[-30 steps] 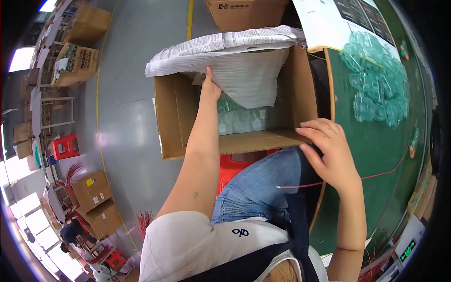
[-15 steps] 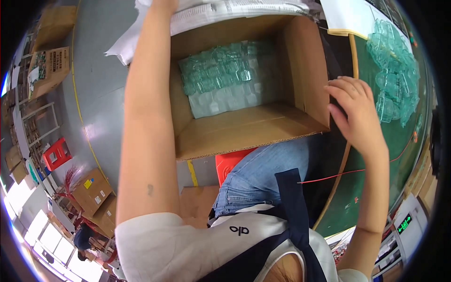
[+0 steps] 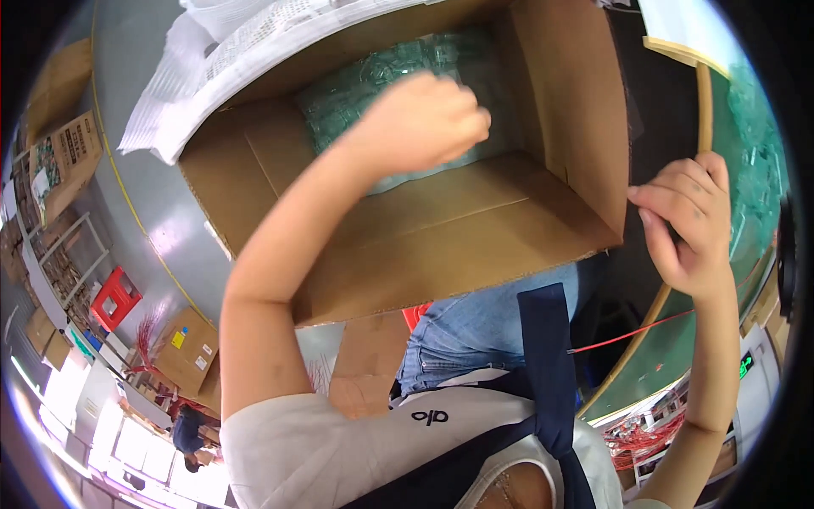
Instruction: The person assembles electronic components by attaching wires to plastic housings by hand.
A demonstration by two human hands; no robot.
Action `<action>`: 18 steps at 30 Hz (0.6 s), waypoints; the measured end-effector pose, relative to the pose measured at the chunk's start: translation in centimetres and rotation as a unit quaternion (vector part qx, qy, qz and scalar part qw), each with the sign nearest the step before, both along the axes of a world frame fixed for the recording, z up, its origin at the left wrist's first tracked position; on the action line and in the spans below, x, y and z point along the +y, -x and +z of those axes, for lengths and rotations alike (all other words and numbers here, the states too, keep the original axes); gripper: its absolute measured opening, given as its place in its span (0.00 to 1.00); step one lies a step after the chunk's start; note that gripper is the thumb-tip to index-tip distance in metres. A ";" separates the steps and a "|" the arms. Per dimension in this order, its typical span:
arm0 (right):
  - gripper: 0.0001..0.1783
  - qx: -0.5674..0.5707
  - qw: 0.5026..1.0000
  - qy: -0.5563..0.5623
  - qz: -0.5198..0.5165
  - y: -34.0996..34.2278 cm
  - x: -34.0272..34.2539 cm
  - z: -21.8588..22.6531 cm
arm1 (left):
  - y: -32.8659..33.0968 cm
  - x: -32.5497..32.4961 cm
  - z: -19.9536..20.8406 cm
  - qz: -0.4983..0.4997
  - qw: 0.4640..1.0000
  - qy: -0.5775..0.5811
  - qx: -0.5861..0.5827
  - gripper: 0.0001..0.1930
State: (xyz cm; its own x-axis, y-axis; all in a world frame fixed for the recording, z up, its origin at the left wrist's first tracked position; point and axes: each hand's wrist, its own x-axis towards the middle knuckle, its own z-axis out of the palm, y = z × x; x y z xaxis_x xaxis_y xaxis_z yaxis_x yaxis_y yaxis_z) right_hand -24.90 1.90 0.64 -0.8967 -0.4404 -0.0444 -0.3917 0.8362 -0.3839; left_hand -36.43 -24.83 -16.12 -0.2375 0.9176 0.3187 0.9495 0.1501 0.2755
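A brown cardboard box [image 3: 407,271], its top open, lies tilted in front of me. Clear green-tinted glass-like pieces [image 3: 398,64] stand packed in rows on its bottom, partly covered by my arm. My left hand [image 3: 424,119] reaches over the box with its fingers curled into a fist. Whatever those fingers may hold is hidden from view. Just outside the box's right wall is my right hand [image 3: 691,220], its fingers loosely bent and the thumb a little apart. Nothing shows between them.
White ribbed sheeting [image 3: 229,72] drapes over the box's far left edge. On the right, a green table [image 3: 657,373] carries more clear green pieces [image 3: 755,170]. A red wire [image 3: 632,334] crosses there. Further left are a red stool [image 3: 115,299] and cardboard cartons [image 3: 182,352].
My left hand has come back from beyond the far edge to above the box's inside, and closed. My right hand has shifted right and down. The box appears larger in view.
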 end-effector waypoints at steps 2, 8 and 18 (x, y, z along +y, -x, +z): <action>0.12 -0.022 1.000 -0.002 0.002 0.3 -0.4 0.1 | -0.9 -0.7 -11.0 0.013 1.000 0.021 -0.011 0.02; 0.09 -0.079 0.996 -0.001 -0.051 0.4 -1.0 1.1 | 7.2 -8.3 -31.2 0.193 0.952 0.235 0.026 0.14; 0.06 -0.173 0.971 -0.142 -0.084 -0.4 -1.2 2.5 | 6.3 -0.8 -29.5 0.023 0.954 0.299 -0.032 0.07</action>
State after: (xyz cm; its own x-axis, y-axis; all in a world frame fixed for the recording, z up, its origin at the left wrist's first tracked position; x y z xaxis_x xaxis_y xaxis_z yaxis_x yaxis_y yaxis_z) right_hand -24.52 0.69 3.12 -0.8641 -0.2154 -0.4548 -0.1291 0.9684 -0.2135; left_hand -42.77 -25.65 -45.65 -0.2827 0.9193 -0.2739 0.9226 0.3387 0.1845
